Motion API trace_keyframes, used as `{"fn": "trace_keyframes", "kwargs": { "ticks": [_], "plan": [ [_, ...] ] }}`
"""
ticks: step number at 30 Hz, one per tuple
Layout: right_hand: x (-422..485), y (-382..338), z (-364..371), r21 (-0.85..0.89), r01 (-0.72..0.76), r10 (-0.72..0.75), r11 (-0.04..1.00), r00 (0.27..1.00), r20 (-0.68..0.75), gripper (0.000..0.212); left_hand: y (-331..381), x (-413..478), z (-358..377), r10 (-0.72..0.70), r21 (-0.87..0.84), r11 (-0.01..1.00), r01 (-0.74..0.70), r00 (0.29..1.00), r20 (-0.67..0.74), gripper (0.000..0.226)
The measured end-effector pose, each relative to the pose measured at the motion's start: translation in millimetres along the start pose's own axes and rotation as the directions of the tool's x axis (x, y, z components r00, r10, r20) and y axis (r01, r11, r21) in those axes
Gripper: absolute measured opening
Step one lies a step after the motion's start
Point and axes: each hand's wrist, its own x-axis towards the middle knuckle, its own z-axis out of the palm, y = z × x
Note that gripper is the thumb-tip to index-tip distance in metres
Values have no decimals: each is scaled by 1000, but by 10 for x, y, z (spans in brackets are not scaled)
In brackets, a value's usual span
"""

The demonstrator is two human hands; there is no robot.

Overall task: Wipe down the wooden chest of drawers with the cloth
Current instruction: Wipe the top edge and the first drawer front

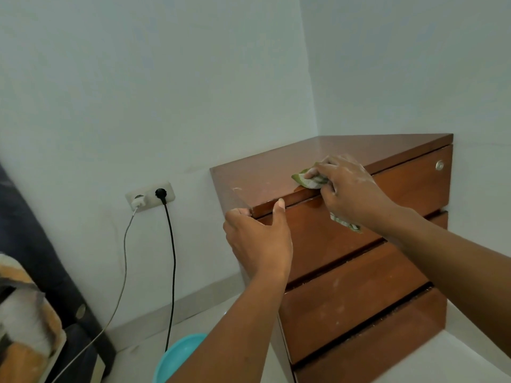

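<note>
1. Left hand (257, 239): grips the front-left corner of the wooden chest of drawers (359, 286), thumb on the lip. The chest looks heavy and rigid, a sound brace.
2. Right hand (351, 189): fingers curled round the bunched cloth (308, 181), pressing it on the tabletop (262, 175) at its front edge.
3. The cloth appears soft, limp and light, probably best held wadded. Its tail hangs over the top drawer.

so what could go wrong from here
The cloth, gripped by the right hand at the front edge of the chest of drawers, trails a loose end over the top drawer; it might catch in the gap there.
The teal basin sits on the floor by the black cable below the wall socket; if it holds water, a knock could splash them.
</note>
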Motion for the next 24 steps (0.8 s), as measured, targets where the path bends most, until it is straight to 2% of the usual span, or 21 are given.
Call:
{"fn": "trace_keyframes", "kwargs": {
  "ticks": [7,24],
  "plan": [
    [-9,14,10,5,-12,12,1000,1000,-5,35,-72,88,56,-132,-50,990,132,991,0,58],
    [-24,12,43,39,4,-2,999,999,-39,34,-102,110,7,-5,-18,1000,5,1000,9,57]
  ]
}}
